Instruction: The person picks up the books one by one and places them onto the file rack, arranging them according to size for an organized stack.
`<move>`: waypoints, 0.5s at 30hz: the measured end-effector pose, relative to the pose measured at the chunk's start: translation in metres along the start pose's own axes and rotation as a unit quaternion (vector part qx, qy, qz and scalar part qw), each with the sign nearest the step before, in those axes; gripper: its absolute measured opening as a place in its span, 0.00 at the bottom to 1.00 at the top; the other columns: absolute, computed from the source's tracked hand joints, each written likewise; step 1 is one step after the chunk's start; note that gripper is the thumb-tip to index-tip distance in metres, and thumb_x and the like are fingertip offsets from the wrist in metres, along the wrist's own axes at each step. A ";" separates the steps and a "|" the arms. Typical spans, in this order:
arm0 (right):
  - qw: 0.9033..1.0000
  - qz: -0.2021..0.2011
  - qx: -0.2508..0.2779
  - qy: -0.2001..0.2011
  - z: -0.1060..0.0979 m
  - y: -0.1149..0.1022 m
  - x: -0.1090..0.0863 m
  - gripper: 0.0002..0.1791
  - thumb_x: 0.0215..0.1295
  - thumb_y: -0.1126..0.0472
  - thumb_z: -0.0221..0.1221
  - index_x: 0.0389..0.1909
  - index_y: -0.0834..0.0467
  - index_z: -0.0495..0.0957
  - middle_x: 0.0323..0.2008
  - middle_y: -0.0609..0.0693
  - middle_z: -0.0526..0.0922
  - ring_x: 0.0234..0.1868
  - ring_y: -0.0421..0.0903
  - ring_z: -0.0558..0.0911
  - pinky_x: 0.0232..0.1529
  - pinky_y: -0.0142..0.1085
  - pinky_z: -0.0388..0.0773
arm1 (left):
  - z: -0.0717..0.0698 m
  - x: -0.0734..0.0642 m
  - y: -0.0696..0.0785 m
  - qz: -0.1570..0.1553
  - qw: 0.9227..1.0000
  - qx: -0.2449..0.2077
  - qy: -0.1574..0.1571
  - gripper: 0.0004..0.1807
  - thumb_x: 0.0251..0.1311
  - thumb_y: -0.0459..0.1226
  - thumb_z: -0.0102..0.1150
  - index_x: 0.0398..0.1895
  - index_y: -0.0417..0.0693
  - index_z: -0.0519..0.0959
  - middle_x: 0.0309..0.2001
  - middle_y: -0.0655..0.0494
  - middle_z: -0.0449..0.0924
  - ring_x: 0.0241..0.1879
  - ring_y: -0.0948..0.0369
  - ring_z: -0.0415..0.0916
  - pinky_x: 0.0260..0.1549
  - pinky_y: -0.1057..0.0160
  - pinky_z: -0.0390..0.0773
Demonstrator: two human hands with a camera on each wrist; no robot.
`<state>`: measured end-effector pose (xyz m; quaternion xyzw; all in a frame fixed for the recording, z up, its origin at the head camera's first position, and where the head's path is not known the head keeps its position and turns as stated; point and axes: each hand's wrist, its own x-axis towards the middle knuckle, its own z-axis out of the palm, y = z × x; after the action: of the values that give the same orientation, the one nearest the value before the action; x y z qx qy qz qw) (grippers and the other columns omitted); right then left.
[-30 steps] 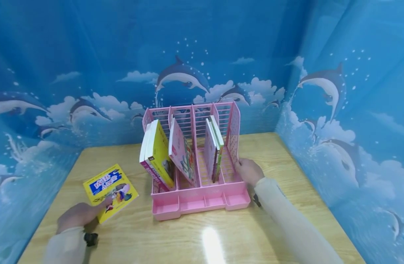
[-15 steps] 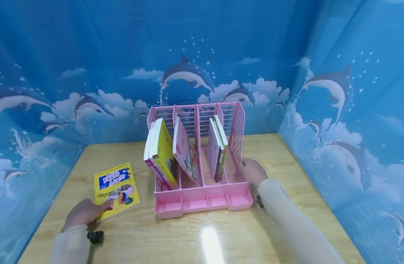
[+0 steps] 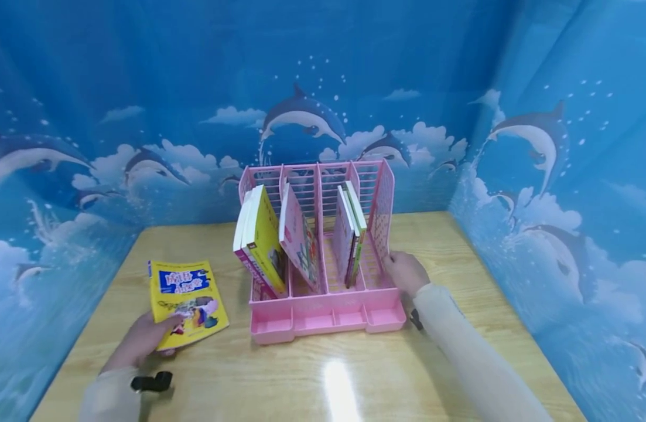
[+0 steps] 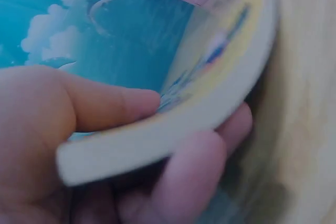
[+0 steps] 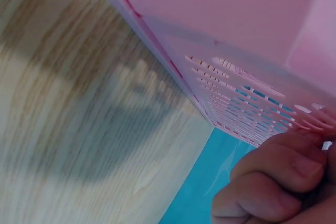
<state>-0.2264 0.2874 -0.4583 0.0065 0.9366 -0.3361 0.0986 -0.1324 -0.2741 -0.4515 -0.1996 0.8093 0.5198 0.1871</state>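
Note:
My left hand (image 3: 143, 337) grips the near left corner of a yellow paperback book (image 3: 191, 302), thumb over the cover and fingers underneath. In the left wrist view the book's white page edge (image 4: 126, 153) bows upward between thumb and fingers. Its cover carries a blue title panel and a colourful drawing. To the right stands a pink desktop book rack (image 3: 323, 302) with slotted walls. My right hand (image 3: 405, 272) holds the rack's right side wall, its curled fingers (image 5: 262, 195) against the slotted panel in the right wrist view.
Thick yellow and white-edged books (image 3: 262, 240) lean in the rack's left slot, a pink book (image 3: 298, 240) in the one beside it. Thin books (image 3: 351, 231) stand further right. Small trays line the rack's front. A blue dolphin-print curtain (image 3: 196, 76) encloses the wooden table (image 3: 249, 381).
The left hand's fingers have slid under the yellow book, which has turned and lifted at its near edge. My right hand stays on the rack, while the head view has shifted slightly.

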 end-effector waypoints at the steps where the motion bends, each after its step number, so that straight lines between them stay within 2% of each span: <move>1: 1.000 0.002 0.002 0.000 0.000 0.001 0.000 0.29 0.84 0.48 0.38 0.66 0.64 0.75 0.23 0.51 0.73 0.21 0.46 0.70 0.23 0.39 0.73 | -0.001 -0.002 0.002 0.005 1.000 -0.008 0.000 0.40 0.78 0.48 0.51 0.79 0.31 0.50 0.44 0.48 0.86 0.34 0.56 0.85 0.34 0.53 0.88; 3: 1.000 0.003 0.001 0.001 -0.001 0.003 0.000 0.29 0.83 0.48 0.38 0.67 0.63 0.74 0.24 0.52 0.73 0.23 0.47 0.71 0.26 0.40 0.73 | 0.000 -0.005 0.006 0.016 1.000 -0.016 0.009 0.40 0.79 0.49 0.49 0.80 0.34 0.49 0.47 0.48 0.86 0.36 0.58 0.86 0.35 0.54 0.88; 5: 1.000 0.005 0.000 0.004 -0.002 0.004 0.000 0.29 0.83 0.48 0.39 0.69 0.63 0.73 0.25 0.53 0.75 0.25 0.49 0.73 0.29 0.43 0.75 | 0.003 -0.011 0.013 0.032 0.998 -0.040 0.045 0.40 0.79 0.52 0.47 0.82 0.38 0.49 0.51 0.51 0.85 0.37 0.65 0.84 0.37 0.58 0.88; 6: 1.000 0.004 -0.002 0.004 -0.003 0.005 0.000 0.30 0.83 0.47 0.39 0.70 0.63 0.72 0.27 0.53 0.76 0.27 0.50 0.74 0.33 0.45 0.76 | 0.005 -0.015 0.017 0.043 0.994 -0.067 0.074 0.39 0.79 0.52 0.48 0.82 0.41 0.50 0.52 0.55 0.84 0.38 0.68 0.84 0.38 0.62 0.87; 7: 1.000 0.003 -0.004 0.006 -0.003 0.005 0.001 0.30 0.83 0.48 0.39 0.70 0.62 0.72 0.30 0.56 0.80 0.31 0.52 0.78 0.38 0.48 0.79 | 0.008 -0.020 0.022 0.051 0.987 -0.105 0.107 0.39 0.78 0.53 0.49 0.82 0.45 0.52 0.53 0.57 0.82 0.39 0.71 0.83 0.38 0.65 0.86; 8: 1.000 0.002 -0.007 0.007 -0.003 0.005 0.001 0.30 0.83 0.47 0.39 0.71 0.62 0.72 0.34 0.57 0.82 0.35 0.54 0.80 0.43 0.51 0.80 | 0.011 -0.027 0.028 0.065 0.975 -0.160 0.138 0.37 0.77 0.52 0.51 0.82 0.48 0.54 0.54 0.59 0.82 0.40 0.73 0.82 0.39 0.68 0.86; 9: 1.000 0.001 -0.009 0.007 -0.003 0.005 0.002 0.30 0.83 0.47 0.39 0.71 0.62 0.72 0.37 0.58 0.84 0.39 0.55 0.82 0.47 0.54 0.80 | 0.014 -0.035 0.033 0.094 0.955 -0.234 0.159 0.34 0.77 0.48 0.54 0.81 0.51 0.56 0.56 0.60 0.81 0.41 0.73 0.83 0.39 0.69 0.86; 10: 1.000 0.000 -0.008 0.006 -0.002 0.005 0.003 0.30 0.83 0.47 0.39 0.71 0.62 0.71 0.41 0.59 0.85 0.43 0.57 0.83 0.51 0.57 0.79 | 0.017 -0.043 0.038 0.129 0.925 -0.314 0.170 0.32 0.77 0.43 0.55 0.79 0.55 0.58 0.57 0.60 0.80 0.44 0.72 0.83 0.41 0.69 0.86; 11: 1.000 -0.001 -0.009 0.006 -0.002 0.005 0.003 0.30 0.83 0.47 0.39 0.71 0.62 0.71 0.44 0.60 0.86 0.46 0.57 0.83 0.55 0.59 0.78 | 0.020 -0.053 0.043 0.164 0.891 -0.390 0.166 0.31 0.76 0.37 0.56 0.78 0.57 0.59 0.58 0.61 0.80 0.47 0.70 0.84 0.43 0.69 0.86; 12: 1.000 -0.002 -0.010 0.006 -0.001 0.004 0.004 0.30 0.83 0.47 0.39 0.72 0.62 0.71 0.48 0.60 0.86 0.49 0.58 0.83 0.57 0.60 0.77 | 0.023 -0.063 0.048 0.198 0.853 -0.459 0.151 0.31 0.74 0.31 0.56 0.76 0.56 0.60 0.57 0.61 0.81 0.49 0.66 0.85 0.45 0.66 0.86; 13: 1.000 -0.003 -0.010 0.005 0.000 0.004 0.004 0.30 0.83 0.47 0.39 0.72 0.62 0.71 0.50 0.61 0.86 0.51 0.59 0.83 0.58 0.61 0.77 | 0.027 -0.073 0.053 0.219 0.822 -0.508 0.135 0.32 0.72 0.26 0.56 0.75 0.56 0.61 0.59 0.58 0.80 0.51 0.63 0.85 0.46 0.64 0.86; 14: 1.000 -0.003 -0.010 0.003 0.000 0.004 0.005 0.30 0.83 0.47 0.39 0.72 0.62 0.71 0.48 0.60 0.86 0.48 0.57 0.83 0.56 0.60 0.77 | 0.031 -0.083 0.058 0.239 0.802 -0.535 0.114 0.33 0.70 0.22 0.54 0.74 0.54 0.61 0.60 0.56 0.80 0.53 0.60 0.85 0.47 0.62 0.86; 15: 1.000 -0.003 -0.008 0.001 0.000 0.004 0.005 0.30 0.83 0.48 0.39 0.72 0.62 0.70 0.47 0.61 0.85 0.46 0.57 0.83 0.54 0.59 0.78 | 0.036 -0.091 0.062 0.256 0.792 -0.545 0.098 0.34 0.69 0.19 0.52 0.73 0.53 0.60 0.61 0.53 0.80 0.54 0.58 0.85 0.48 0.59 0.86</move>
<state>-0.2305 0.2901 -0.4615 0.0030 0.9394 -0.3288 0.0968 -0.0836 -0.2056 -0.3717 -0.1035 0.4270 0.8815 -0.1730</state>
